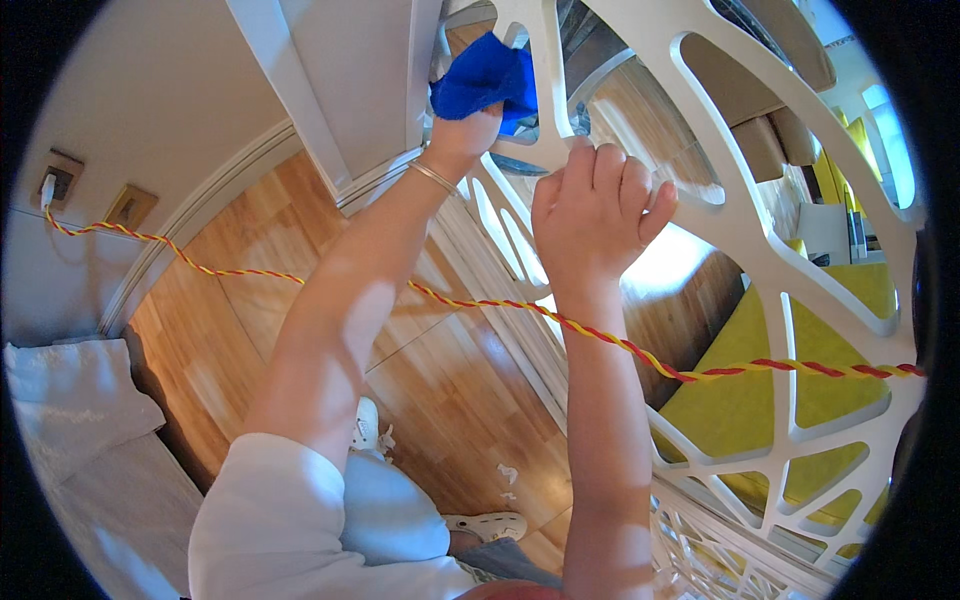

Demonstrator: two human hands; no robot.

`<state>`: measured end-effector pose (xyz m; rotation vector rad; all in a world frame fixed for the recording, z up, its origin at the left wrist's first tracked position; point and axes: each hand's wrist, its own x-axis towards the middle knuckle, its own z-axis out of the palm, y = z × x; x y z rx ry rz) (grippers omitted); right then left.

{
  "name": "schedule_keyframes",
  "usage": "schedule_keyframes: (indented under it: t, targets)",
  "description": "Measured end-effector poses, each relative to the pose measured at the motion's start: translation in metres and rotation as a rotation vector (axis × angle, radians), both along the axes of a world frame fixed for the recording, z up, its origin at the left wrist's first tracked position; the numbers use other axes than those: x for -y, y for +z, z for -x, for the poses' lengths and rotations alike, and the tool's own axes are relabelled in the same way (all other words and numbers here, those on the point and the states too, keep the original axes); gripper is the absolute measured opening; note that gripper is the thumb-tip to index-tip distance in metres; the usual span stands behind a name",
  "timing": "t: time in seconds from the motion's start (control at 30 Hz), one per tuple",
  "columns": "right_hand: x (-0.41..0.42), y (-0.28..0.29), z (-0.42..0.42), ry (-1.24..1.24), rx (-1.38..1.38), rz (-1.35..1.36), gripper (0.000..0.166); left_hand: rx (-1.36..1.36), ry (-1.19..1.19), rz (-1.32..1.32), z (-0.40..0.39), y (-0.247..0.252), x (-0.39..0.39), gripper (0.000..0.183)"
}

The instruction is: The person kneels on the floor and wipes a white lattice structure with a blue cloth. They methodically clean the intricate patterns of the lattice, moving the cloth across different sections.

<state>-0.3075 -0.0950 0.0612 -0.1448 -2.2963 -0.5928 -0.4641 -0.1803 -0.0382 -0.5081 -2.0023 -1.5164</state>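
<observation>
A blue cloth (487, 79) covers most of my left hand (472, 124), whose fingers are hidden under it, at an opening of a white openwork lattice panel (739, 161) near the top. A thin bangle (433, 177) circles that wrist. To the right, my right hand (596, 199) has its fingers curled over a bar of the same panel, with the thumb sticking out to the right. Both arms reach up from the bottom of the view.
A red and yellow twisted cord (480, 303) runs from a wall outlet (61, 180) rightward across the view. Small white scraps (507, 473) lie on the wood floor (465, 375). A fabric-covered piece of furniture (112, 480) stands lower left. Yellow upholstery (720, 367) shows beyond the panel.
</observation>
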Motion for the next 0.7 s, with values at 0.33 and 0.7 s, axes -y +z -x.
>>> schedule_keyframes:
  t: [0.33, 0.7]
  targets:
    - [0.002, 0.009, -0.009, 0.127, 0.036, 0.123, 0.023, -0.157, -0.227, 0.086, -0.007, -0.023, 0.033, 0.022]
    - [0.004, 0.008, -0.006, 0.077, 0.019, 0.111, 0.022, -0.104, -0.207, 0.414, -0.063, -0.015, 0.076, 0.030]
